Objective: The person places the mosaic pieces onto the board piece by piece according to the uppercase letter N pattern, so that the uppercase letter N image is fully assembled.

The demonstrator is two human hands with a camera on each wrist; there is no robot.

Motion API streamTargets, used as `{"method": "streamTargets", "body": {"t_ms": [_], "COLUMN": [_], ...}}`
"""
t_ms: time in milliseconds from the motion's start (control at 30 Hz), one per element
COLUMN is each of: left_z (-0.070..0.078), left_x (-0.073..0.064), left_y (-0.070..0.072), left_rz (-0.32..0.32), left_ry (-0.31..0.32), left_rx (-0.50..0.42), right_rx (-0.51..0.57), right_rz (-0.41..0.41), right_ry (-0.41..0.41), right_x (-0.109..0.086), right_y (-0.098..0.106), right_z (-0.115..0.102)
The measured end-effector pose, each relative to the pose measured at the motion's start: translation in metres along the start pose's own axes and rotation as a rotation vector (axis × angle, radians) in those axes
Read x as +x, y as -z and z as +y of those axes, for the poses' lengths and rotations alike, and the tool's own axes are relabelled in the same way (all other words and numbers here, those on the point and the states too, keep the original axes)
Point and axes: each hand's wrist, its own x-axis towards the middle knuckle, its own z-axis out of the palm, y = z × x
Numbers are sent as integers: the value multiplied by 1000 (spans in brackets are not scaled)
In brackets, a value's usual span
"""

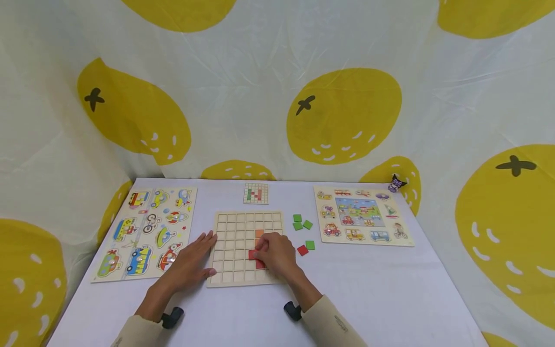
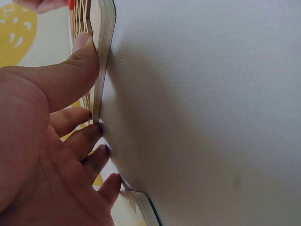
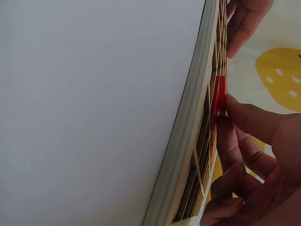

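A wooden grid board lies in front of me. My left hand rests along its left edge, thumb at the near corner and fingers stretched out; the left wrist view shows the thumb on the rim. Over the right half of the board, my right hand pinches a red square tile between thumb and index finger, at the grid. An orange tile sits in a cell just beyond the fingers, with another partly hidden below it. Another red tile lies in a cell under the hand.
Right of the board lie several loose green tiles and a red tile. A small pattern card is behind the board. Vehicle puzzle boards flank it at left and right. A small dark figurine stands at the back right.
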Motion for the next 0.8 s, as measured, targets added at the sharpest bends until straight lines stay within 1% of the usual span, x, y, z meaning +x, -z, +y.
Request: {"method": "streamTargets", "body": {"t_ms": [100,200,267,333,400,500,600,700,800], "left_z": [-1,-1,-2,-2,-2,-1,-1,-1,-1], "left_x": [1,1,1,0,0,0,0,0,-1], "left_y": [-1,-1,-2,-2,-2,-1,0,0,1], "left_rz": [0,-2,-1,-2,-3,-9,-15,-17,-14], "left_ry": [-2,0,2,1,-4,-7,-4,2,1], "left_rx": [6,9,11,1,-4,-17,-16,-15,-17], "right_rx": [-12,-42,-61,-65,-44,16,56,50,27], "right_rz": [-3,2,7,10,2,-26,-46,-39,-18], "right_ry": [-26,-30,-18,11,28,54,70,107,115], "right_x": [4,7,8,7,6,3,2,3,2], "right_y": [-5,-9,-12,-12,-10,-3,5,18,33], "right_z": [-4,-6,-6,-6,-5,-2,6,17,29]}}
